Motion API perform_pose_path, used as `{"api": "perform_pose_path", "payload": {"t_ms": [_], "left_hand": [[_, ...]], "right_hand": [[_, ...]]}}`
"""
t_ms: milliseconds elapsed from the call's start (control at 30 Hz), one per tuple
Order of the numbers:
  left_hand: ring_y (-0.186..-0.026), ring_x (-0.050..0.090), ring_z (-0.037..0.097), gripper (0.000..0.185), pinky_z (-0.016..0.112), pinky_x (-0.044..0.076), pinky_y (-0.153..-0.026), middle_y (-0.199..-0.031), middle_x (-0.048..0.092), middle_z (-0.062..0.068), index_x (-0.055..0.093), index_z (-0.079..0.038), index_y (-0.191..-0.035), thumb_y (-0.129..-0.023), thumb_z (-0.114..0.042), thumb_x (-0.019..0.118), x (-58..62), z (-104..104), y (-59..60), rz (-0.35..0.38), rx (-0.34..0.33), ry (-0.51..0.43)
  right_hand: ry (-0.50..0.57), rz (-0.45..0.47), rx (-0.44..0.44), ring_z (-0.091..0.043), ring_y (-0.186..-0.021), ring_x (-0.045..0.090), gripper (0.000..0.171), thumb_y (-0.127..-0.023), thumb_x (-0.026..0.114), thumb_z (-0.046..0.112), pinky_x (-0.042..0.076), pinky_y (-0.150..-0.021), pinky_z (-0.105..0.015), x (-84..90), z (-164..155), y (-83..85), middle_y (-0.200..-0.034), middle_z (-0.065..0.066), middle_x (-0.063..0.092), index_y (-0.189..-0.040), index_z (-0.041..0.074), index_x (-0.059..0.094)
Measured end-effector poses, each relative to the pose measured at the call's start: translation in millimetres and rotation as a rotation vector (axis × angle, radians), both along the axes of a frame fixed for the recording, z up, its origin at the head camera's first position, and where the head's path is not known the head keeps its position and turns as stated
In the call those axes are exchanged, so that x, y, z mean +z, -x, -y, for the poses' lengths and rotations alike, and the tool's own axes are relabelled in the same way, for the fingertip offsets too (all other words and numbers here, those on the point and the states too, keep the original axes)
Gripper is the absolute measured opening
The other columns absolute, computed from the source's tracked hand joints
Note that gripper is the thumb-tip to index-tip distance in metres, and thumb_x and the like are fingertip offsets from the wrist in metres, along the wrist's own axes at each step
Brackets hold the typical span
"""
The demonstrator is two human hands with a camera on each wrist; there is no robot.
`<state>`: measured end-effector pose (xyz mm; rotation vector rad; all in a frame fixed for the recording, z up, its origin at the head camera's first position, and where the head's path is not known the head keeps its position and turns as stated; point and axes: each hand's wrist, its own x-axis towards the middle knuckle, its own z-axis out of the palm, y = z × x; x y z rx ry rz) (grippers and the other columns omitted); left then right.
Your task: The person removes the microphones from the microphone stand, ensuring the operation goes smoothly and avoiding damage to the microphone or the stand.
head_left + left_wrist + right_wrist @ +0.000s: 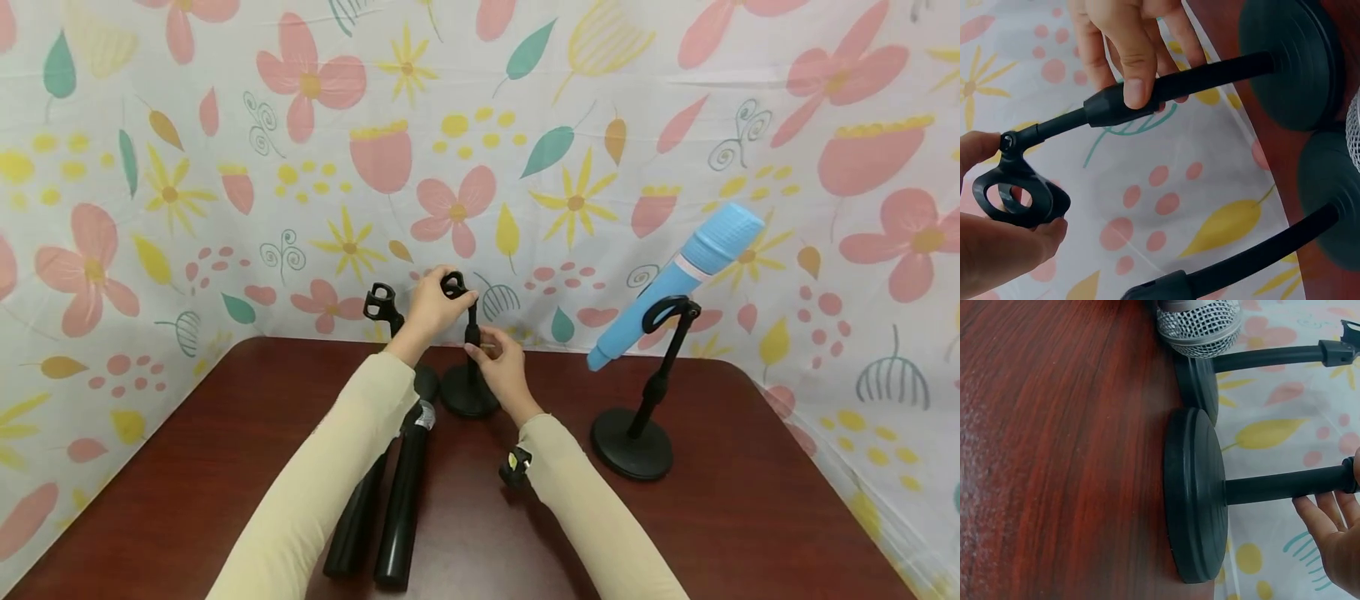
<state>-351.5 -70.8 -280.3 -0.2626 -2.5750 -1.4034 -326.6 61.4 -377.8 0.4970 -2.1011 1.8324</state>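
Gripping a black stand [468,398] far-centre on the bench [262,417], the left hand [431,308] pinched its clip [1041,197], the right hand [506,371] its collar [1107,106]; at right, a blue microphone [663,293] bore a pale band [690,267].

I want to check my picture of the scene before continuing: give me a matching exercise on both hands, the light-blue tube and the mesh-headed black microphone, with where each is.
Things:
1. left hand
2. right hand
3. light-blue tube
4. mesh-headed microphone

Places:
A. slanted in the holder of the right-hand stand
B. on the collar of the middle stand's pole
C. lying beside another long black item
D. at the clip atop the middle stand

Pairs: 1-D, 2-B, 3-A, 4-C
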Motion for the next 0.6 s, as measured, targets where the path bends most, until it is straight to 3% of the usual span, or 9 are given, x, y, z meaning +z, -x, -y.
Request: {"api": "perform_pose_path", "payload": {"t_ms": [233,367,600], "left_hand": [[-0.117,0.052,0.030,0.051,0.043,0.046,-0.094,-0.130,0.050,0.013,0.048,-0.007,-0.136,-0.091,-0.024,0.066,-6.1,0.2,0.9,0.043,-0.026,-0.028],[-0.123,0.047,0.033,0.055,0.046,0.043,-0.098,-0.135,0.048,0.015,0.046,-0.007,-0.139,-0.091,-0.026,0.067,-7.9,-0.5,0.8,0.030,0.000,0.005],[-0.116,0.052,0.031,0.050,0.043,0.045,-0.094,-0.130,0.051,0.016,0.048,-0.005,-0.136,-0.092,-0.021,0.066,-25.4,-1.6,-2.8,0.048,-0.019,-0.012]], "right_hand": [[-0.012,0.016,-0.017,-0.042,-0.102,0.062,0.037,-0.089,0.065,0.000,0.052,-0.087,-0.043,-1.2,-0.3,0.4,-0.110,-0.026,0.062,-0.124,-0.007,0.058],[-0.007,0.000,-0.009,-0.043,-0.103,0.062,0.038,-0.090,0.065,0.000,0.051,-0.088,-0.046,0.6,-0.7,1.0,-0.111,-0.028,0.061,-0.126,-0.008,0.057],[-0.027,0.012,-0.007,-0.041,-0.103,0.062,0.041,-0.089,0.066,0.001,0.051,-0.090,-0.045,-0.8,-1.8,-0.6,-0.114,-0.028,0.061,-0.127,-0.009,0.055]]}}
